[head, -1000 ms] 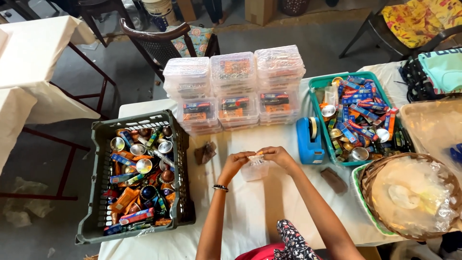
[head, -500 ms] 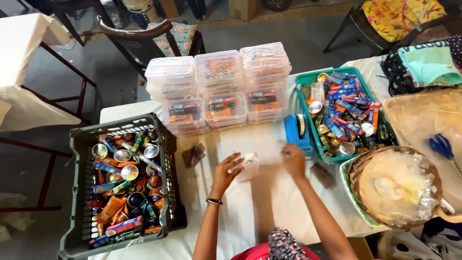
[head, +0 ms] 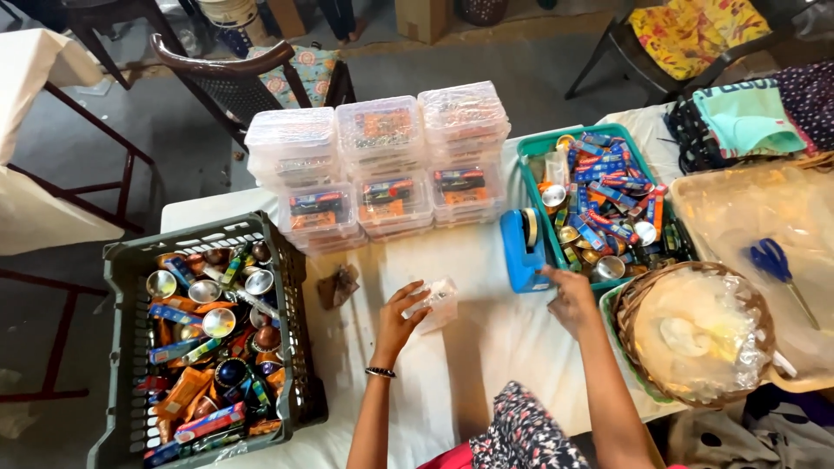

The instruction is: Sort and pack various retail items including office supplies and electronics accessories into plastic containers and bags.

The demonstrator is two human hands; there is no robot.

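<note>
On the white-clothed counter (head: 486,347), the left hand (head: 401,314) lies on a small clear plastic packet (head: 437,304), its fingers (head: 415,292) curled loosely round the near side and holding it down against the cloth. The packet sits near the middle of the counter, in front of the stacked clear plastic lidded boxes (head: 382,165) and just right of a small brown scrap (head: 337,285). The right hand (head: 573,298) is well apart from the packet, stretched out to the right with fingers half open and holding nothing; its fingertips are just beside the blue tape dispenser (head: 523,247), at the near edge of the teal plastic tray (head: 530,152) filled with small coloured boxes and metal cups. A dark grey plastic crate (head: 117,269) of similar items stands at the left. A round woven basket (head: 638,300) holding crumpled clear plastic bags sits at the right, near blue-handled scissors (head: 771,260).
</note>
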